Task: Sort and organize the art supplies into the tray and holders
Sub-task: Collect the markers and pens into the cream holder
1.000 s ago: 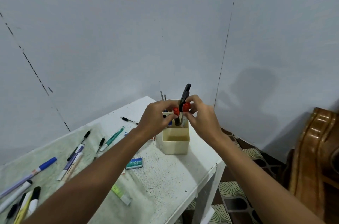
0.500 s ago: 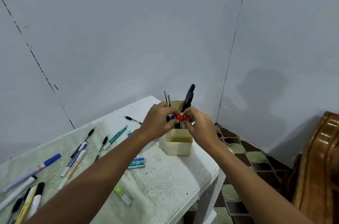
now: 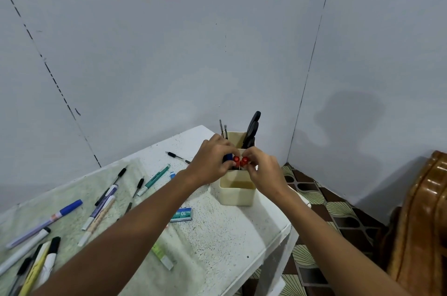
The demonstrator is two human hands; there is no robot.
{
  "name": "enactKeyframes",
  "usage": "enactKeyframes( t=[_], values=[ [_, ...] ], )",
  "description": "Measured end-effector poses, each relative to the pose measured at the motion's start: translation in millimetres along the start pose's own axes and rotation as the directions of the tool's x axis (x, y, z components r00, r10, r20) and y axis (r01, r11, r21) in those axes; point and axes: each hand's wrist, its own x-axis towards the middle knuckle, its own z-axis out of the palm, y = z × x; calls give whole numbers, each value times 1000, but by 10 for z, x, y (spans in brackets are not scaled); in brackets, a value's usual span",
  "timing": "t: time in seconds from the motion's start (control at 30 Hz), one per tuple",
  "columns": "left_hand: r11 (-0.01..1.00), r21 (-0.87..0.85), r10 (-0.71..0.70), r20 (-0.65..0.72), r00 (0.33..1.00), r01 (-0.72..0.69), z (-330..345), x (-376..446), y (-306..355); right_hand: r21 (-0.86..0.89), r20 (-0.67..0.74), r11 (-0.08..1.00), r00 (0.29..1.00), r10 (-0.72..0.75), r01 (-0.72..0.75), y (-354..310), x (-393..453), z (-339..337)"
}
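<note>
2 red-capped markers (image 3: pixel 240 161) pinched upright over cream holder (image 3: pixel 237 192), 1 in left hand (image 3: pixel 212 162), 1 in right hand (image 3: pixel 263 169). Black scissors (image 3: pixel 252 129) standing in rear compartment. Speckled white counter (image 3: pixel 217 235) strewn with loose pens (image 3: pixel 101 208); grey corner walls, patterned floor (image 3: pixel 321 201).

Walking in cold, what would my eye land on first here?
Probably the two red marker caps, pinched between the left hand and right hand over the cream holder at the table's far corner. Next, black scissor handles jutting from the holder, then the pens scattered across the table's left.
</note>
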Motion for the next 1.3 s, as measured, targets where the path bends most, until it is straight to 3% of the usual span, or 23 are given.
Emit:
enactKeyframes(
  t=[0.2, 0.67, 0.83, 0.97, 1.13, 1.3],
  values=[
    [986, -161, -46, 42, 998, 52, -16, -3, 1, 20, 15, 999, 999, 44, -45, 33, 15, 10],
    [967, -218, -111, 94, 989, 129, -25, 12, -74, -19, 9, 1000, 1000, 23, -23, -7, 24, -34],
    [971, -214, -99, 44, 994, 106, -158, -74, -73, -10, -168, 992, 977, -129, 129, -276, -1, -114],
    [972, -187, -141, 0, 990, 139, -369, -303, -184, 92, -218, 958, 945, -245, 270, -623, 40, -7],
    [940, -108, -329, -45, 943, 323, -729, -927, -514, 215, -80, 917, 942, -326, 336, -1113, 60, 488],
    [814, -14, -577, -141, 805, 581, -1113, -1826, -872, 314, 142, 905, 928, -343, 286, -1456, 49, 1226]
  ],
)
